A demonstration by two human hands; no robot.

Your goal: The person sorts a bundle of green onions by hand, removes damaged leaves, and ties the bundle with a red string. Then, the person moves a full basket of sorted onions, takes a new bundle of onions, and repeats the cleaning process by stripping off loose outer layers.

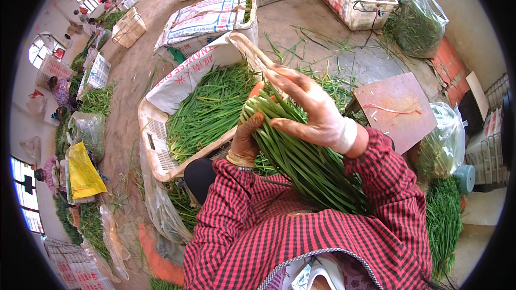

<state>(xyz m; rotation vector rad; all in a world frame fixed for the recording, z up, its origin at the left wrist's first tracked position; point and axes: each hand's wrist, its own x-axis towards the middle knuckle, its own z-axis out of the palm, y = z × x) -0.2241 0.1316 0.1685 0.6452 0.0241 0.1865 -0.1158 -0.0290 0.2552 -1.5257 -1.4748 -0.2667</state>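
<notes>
A thick bunch of long green garlic chives (309, 161) lies slanting across my lap, its pale stem ends up toward the crate. My left hand (246, 142), in a stained thin glove, wraps round the stem end from the left. My right hand (314, 108), also gloved, rests along the bunch's other side with its fingers stretched out past the tips of the stems. Just beyond my left hand stands a whitish plastic crate (152, 153), holding loose chives (209, 110) and partly lined with a white woven sack (188, 72).
On my right is a low reddish board (400, 104) with a thin strip on it. Bagged greens (421, 27) and piled chives (443, 225) lie along the right side. Ahead are a sack-covered crate (207, 13) and another crate (355, 8). People (60, 86) sit far left.
</notes>
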